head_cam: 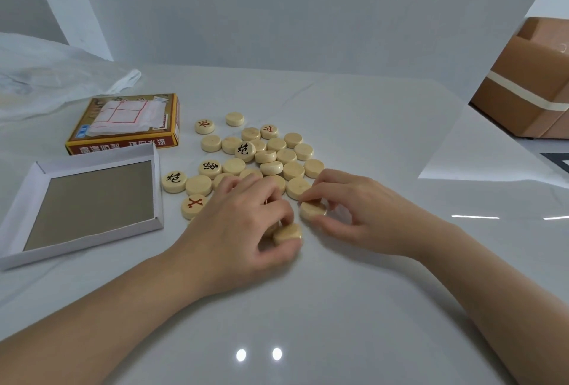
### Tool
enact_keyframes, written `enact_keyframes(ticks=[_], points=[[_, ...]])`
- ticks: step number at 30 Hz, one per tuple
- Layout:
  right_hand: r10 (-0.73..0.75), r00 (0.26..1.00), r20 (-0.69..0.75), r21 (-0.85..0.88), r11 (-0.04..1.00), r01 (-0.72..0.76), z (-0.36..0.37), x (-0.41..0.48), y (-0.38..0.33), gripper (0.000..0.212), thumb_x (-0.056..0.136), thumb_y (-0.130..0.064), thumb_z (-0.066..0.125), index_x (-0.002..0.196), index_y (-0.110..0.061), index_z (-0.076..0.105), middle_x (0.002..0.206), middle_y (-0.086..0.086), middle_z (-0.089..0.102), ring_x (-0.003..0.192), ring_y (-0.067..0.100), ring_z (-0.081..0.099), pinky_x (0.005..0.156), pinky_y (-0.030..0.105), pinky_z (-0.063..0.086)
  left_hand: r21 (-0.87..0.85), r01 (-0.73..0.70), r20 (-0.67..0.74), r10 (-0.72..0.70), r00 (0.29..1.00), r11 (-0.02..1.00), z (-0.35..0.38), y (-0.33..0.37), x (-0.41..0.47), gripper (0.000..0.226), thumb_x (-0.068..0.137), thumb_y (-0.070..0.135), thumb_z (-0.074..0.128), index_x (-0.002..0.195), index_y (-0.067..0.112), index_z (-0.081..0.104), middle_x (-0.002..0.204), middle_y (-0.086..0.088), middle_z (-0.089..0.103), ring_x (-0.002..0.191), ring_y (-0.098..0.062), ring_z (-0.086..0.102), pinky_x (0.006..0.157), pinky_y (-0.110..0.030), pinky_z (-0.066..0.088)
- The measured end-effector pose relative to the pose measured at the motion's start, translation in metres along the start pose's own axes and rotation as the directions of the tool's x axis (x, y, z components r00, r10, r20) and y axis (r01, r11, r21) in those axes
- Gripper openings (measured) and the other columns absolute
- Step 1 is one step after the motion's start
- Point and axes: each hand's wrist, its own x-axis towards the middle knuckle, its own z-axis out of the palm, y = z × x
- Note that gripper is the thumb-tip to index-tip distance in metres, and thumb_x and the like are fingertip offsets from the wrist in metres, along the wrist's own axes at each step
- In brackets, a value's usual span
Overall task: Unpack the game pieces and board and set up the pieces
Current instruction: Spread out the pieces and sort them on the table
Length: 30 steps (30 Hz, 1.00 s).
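Hands: side by side low on the worktop (338,317), each clamped on a disc. My left hand (246,221) pinches one blank-faced piece (288,232) and my right hand (354,209) pinches a second piece (312,209).
Pile (271,156): just beyond my fingertips, mostly face down.
Board (123,116): folded on the printed box (123,143), forward and well to the left.
Nearer hand: the left, by my reckoning, once it lets go of its disc.
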Motion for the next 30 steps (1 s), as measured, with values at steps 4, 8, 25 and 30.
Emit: enact_keyframes(ticks=[4,8,25,30], points=[[0.045,0.998,-0.052,0.072,0.997,-0.042,-0.002,-0.001,0.0,0.033,0.099,-0.034,0.038,0.112,-0.023,0.066,0.09,-0.01,0.06,0.08,0.003,0.054,0.074,0.024,0.044,-0.095,0.05,-0.015,-0.051,0.999,0.994,0.001,-0.014,-0.001,0.037,0.094,0.046,0.035,0.083,0.024,0.063,0.085,0.013,0.046,0.086,-0.005,0.044,0.087,-0.033,0.036],[0.12,0.99,-0.076,0.145,0.983,-0.108,0.002,-0.002,0.004,0.027,0.1,-0.017,0.045,0.11,-0.024,0.069,0.072,-0.018,0.054,0.069,-0.001,0.05,0.063,0.013,0.035,-0.111,0.083,-0.004,-0.084,0.996,0.99,0.004,-0.02,0.0,0.04,0.095,0.05,0.034,0.087,0.025,0.064,0.086,0.012,0.049,0.086,-0.005,0.046,0.086,-0.03,0.036],[0.168,0.918,-0.361,0.025,0.985,-0.17,0.015,0.013,0.001,0.032,0.09,-0.043,0.047,0.104,-0.026,0.07,0.101,-0.011,0.06,0.085,0.008,0.053,0.071,0.027,0.046,0.097,0.215,-0.057,-0.21,0.976,0.972,0.004,-0.015,0.004,0.035,0.088,0.04,0.037,0.11,0.028,0.061,0.115,0.013,0.056,0.107,-0.012,0.049,0.084,-0.03,0.03],[0.177,0.94,-0.291,-0.009,0.982,-0.187,0.021,0.017,-0.009,0.037,0.084,-0.051,0.046,0.097,-0.027,0.071,0.097,-0.013,0.065,0.09,0.013,0.051,0.081,0.032,0.046,0.117,0.161,-0.027,-0.159,0.987,0.98,0.003,-0.011,0.003,0.034,0.085,0.043,0.04,0.101,0.028,0.065,0.113,0.016,0.062,0.104,-0.011,0.052,0.083,-0.031,0.031]])
